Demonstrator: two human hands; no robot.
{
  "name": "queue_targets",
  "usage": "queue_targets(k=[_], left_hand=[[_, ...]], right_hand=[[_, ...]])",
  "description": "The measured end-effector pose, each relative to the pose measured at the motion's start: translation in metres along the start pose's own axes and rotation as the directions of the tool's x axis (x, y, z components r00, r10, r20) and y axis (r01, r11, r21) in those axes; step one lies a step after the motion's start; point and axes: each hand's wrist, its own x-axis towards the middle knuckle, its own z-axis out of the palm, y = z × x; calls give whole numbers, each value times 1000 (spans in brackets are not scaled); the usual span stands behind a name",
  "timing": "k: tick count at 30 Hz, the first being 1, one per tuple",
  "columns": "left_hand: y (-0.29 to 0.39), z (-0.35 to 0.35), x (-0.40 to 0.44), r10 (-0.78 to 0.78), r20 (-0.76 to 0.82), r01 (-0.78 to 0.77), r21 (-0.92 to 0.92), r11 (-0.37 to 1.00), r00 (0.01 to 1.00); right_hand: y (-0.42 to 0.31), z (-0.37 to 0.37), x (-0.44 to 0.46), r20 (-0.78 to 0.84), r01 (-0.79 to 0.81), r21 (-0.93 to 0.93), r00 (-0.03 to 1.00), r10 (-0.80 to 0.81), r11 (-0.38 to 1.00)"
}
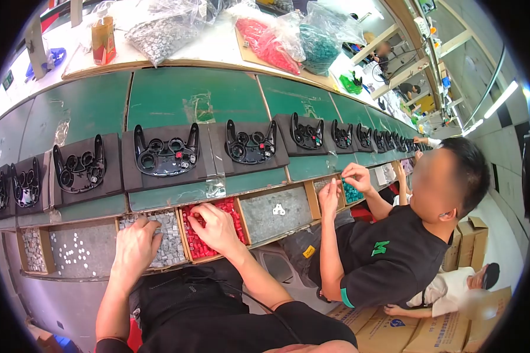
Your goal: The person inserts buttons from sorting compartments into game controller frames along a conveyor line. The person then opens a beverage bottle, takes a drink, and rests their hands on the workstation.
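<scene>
Fingers: left hand [136, 247] has its fingers curled down over the grey pieces; right hand [217, 230] has thumb and fingers bent together over the red pieces. Cannot tell whether either grips a piece.

Green work surface [159, 88] runs across the view beyond both hands, its near edge just past the fingertips. Co-worker [388, 247] sits to the right, both hands raised at the tray's far-right part, apart from this person's hands.

Divided tray [245, 220] lies along the near edge. Left hand is close to the left wall of the grey-piece compartment; right hand is just right of the partition between grey and red. Room to move sideways: over the compartment right of the red, its grey floor showing around one white part, and over the one left of the grey, with scattered white discs [76, 252].

Dark foam pads [131, 173] stand in a row on the green surface, bearing black shells [165, 169]; the nearest are beyond the hands, not touched.

Grey pieces [171, 242] and red pieces [238, 227] fill neighbouring compartments. White part [278, 209] lies well inside its walls.
</scene>
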Motion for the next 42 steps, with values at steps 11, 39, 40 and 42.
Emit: queue_targets(k=[11, 39, 40, 42], left_hand=[[-15, -16, -7, -20, 5, 20, -117, 993, 1000], [-10, -34, -6, -37, -366, -139, -442, 886, 930], [-10, -35, -6, -46, -388, -138, -434, 890, 921], [-14, -35, -7, -51, -407, -146, -437, 888, 912]], right_hand=[[-8, 16, 0, -26, 22, 22, 999, -21, 1000], [-20, 33, 2, -56, 16, 13, 998, -15, 1000], [-19, 34, 2, -52, 4, 22, 999, -3, 1000], [-27, 32, 2, -3, -59, -4, 998, 59, 998]])
